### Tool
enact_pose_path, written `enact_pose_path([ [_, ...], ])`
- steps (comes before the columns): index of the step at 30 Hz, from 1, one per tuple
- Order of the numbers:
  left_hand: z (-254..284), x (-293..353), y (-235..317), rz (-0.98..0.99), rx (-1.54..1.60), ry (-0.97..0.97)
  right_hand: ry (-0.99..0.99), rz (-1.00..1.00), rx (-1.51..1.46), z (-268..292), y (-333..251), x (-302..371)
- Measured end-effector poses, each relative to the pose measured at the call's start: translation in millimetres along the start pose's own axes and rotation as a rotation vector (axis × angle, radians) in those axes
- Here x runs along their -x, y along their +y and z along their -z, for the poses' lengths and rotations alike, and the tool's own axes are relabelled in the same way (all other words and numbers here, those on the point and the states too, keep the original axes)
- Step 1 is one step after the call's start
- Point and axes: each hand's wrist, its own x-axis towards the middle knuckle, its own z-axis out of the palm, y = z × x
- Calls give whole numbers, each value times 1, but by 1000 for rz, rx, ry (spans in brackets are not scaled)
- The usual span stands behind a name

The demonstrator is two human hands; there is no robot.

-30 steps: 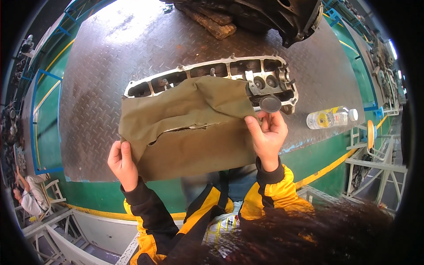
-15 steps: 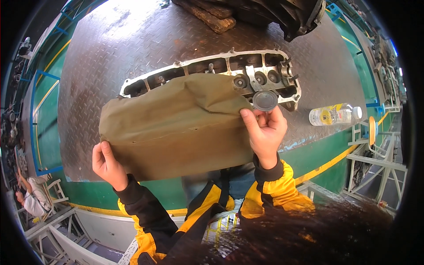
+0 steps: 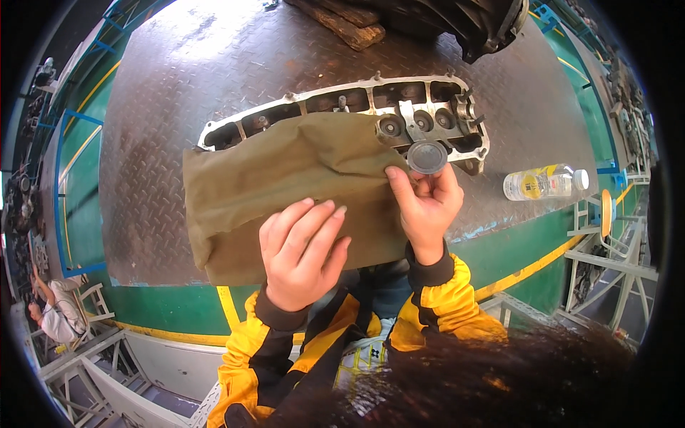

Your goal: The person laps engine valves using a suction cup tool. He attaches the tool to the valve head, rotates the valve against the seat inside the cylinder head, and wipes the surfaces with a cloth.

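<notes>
My right hand (image 3: 430,214) is closed, with a dark grey engine valve (image 3: 427,157) in its fingers; the round head shows and the stem is hidden. Its thumb rests at the right edge of an olive-brown cloth (image 3: 285,171). My left hand (image 3: 303,253) hovers over or lightly touches the near part of this cloth, fingers stretched and apart, gripping nothing. The cloth drapes over the near side of a long metal cylinder head (image 3: 399,87) and hangs over the table's front edge. Round bores and several upright studs show on the uncovered part of the cylinder head.
The parts lie on a steel checker-plate table (image 3: 153,107). A clear plastic bottle (image 3: 546,182) with a white cap lies at the right. Wooden blocks (image 3: 342,25) and a large black part (image 3: 457,21) sit at the back. A person (image 3: 58,314) is at the far left.
My left hand has let go of the cloth's left corner and moved right, over its middle. The cloth's left end has shifted right and crumpled. My right hand still holds the valve.
</notes>
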Motion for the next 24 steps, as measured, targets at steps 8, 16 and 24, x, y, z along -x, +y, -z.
enact_pose_path([
  [8,-5,1,-2,2,-117,-65,-13,-24,-33,4,5,0],
  [16,-5,5,-8,-17,-149,-87,-25,10,-40,2,3,-2],
  [24,-2,-1,-4,-17,-201,-108,-22,-3,-56,4,6,-2],
])
